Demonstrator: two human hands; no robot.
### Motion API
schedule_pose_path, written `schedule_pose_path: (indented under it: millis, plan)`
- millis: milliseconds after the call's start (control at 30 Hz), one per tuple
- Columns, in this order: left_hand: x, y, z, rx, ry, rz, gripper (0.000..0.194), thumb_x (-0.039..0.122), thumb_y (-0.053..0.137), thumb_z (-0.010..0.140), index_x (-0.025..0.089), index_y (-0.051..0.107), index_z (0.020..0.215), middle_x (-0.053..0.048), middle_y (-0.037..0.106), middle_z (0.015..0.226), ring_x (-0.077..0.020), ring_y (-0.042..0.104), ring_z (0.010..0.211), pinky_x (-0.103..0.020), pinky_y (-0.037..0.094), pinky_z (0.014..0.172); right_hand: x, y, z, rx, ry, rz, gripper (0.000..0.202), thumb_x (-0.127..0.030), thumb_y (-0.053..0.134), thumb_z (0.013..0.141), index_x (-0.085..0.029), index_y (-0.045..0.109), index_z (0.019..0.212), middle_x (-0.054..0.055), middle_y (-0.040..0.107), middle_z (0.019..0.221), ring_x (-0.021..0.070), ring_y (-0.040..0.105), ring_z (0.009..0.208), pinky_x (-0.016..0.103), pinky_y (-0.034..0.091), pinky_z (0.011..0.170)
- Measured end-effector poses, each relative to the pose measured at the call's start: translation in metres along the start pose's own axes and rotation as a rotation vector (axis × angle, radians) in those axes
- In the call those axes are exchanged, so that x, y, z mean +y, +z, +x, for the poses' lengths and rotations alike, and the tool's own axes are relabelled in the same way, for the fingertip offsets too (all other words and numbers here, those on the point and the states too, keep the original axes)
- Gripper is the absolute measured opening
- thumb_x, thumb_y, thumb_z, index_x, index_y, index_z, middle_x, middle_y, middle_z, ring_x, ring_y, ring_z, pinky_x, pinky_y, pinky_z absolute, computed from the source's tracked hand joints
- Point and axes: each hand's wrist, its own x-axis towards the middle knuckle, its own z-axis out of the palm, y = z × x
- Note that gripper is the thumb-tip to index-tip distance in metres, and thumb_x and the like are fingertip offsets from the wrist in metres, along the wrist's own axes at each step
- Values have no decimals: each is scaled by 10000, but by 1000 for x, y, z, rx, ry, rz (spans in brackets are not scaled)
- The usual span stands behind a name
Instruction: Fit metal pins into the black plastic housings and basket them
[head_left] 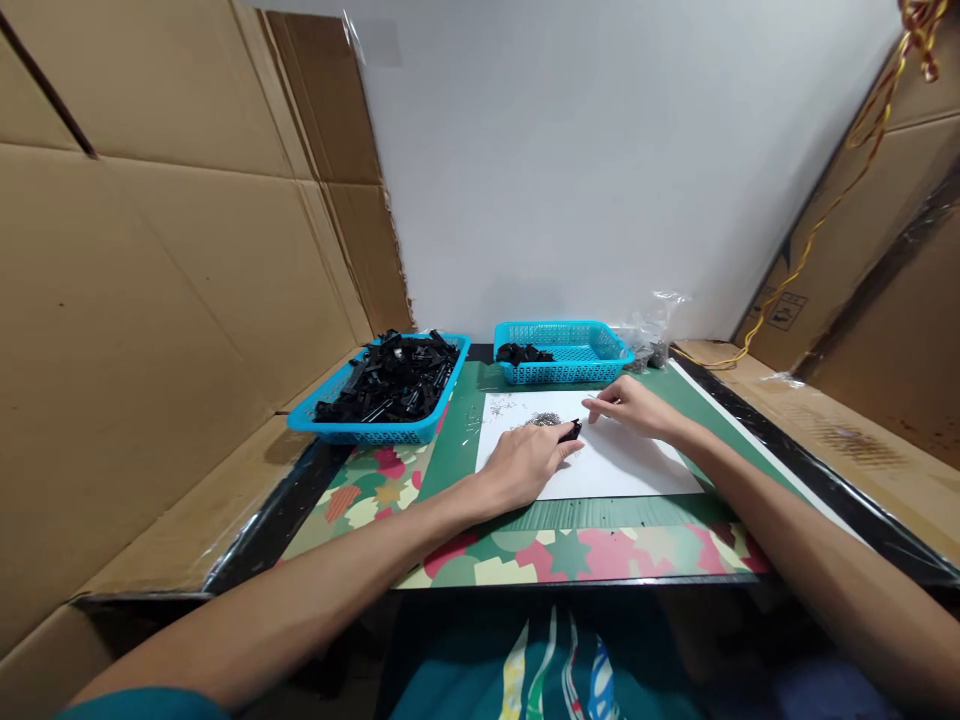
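Green covers the worktop [442, 470], patterned along its near edge. A white sheet [630, 470] lies on it; a blue basket heaped with black parts [397, 380] stands at the far left corner, a smaller basket [559, 373] along the far edge. Over the sheet, the right hand [628, 408] bunches its fingers (I cannot tell whether around anything), while the left hand [525, 460], beside a metal mound [545, 419], pinches a black piece [574, 430] above the sheet.
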Motion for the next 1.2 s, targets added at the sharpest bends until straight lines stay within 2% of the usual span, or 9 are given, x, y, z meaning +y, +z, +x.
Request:
schedule_pose_path:
  millis: [67,133,200,267,367,467,667,800,1200]
  plan:
    - [0,0,1,1,2,-7,508,491,427,1088,223,638,1465,-129,773,1237,-344,732,1128,-368,523,853,-1,-1,0,96,7,-2,612,-626,516,979,-145,822,755,-32,406,491,128,343,489,298,278,531]
    - [-1,1,2,2,3,-7,499,485,432,1087,226,642,1458,-128,775,1230,-348,734,1117,-370,524,845,-4,-1,1,175,-48,26,673,-670,436,1007,-155,814,796,23,544,615,161,499,588,302,385,603]
    - [-1,2,3,3,2,1,496,485,430,1087,222,645,1448,-133,777,1218,-355,734,1109,-376,523,841,-8,-1,1,258,-115,40,704,-727,423,998,-173,801,783,70,626,763,195,591,739,313,453,698]
    - [-1,2,4,5,12,8,490,481,423,1089,219,646,1438,-136,781,1189,-357,737,1083,-378,521,830,-12,-1,1,295,-128,92,719,-782,462,964,-178,773,730,63,606,722,192,589,712,312,471,682]
    - [0,3,4,15,27,15,481,476,424,1089,219,638,1435,-142,785,1138,-359,743,1039,-379,522,810,-16,3,1,212,-24,307,731,-839,516,907,-169,713,689,24,553,544,155,536,501,294,456,510]
    - [0,3,3,23,35,37,479,480,426,1087,212,634,1426,-149,784,1105,-370,744,1014,-388,522,794,-15,10,1,122,79,518,727,-875,588,834,-165,676,703,76,663,566,179,615,462,281,465,406]
    - [-5,7,2,51,75,59,443,470,398,1093,238,625,1394,-114,787,1002,-345,754,943,-363,509,748,-8,16,3,4,180,719,617,-751,801,753,-144,691,791,120,762,700,190,726,577,326,634,591]
    - [-7,10,2,59,74,71,463,474,383,1098,239,607,1428,-120,790,1008,-346,760,937,-366,511,745,-5,11,3,-23,65,603,530,-605,922,684,-138,710,817,85,762,700,193,744,637,329,639,659]
    - [-2,7,1,43,84,105,442,438,407,1110,207,609,1428,-117,800,1046,-328,769,979,-358,529,754,-3,10,3,42,-69,275,427,-576,844,778,-161,753,735,86,753,682,186,694,595,323,570,606]
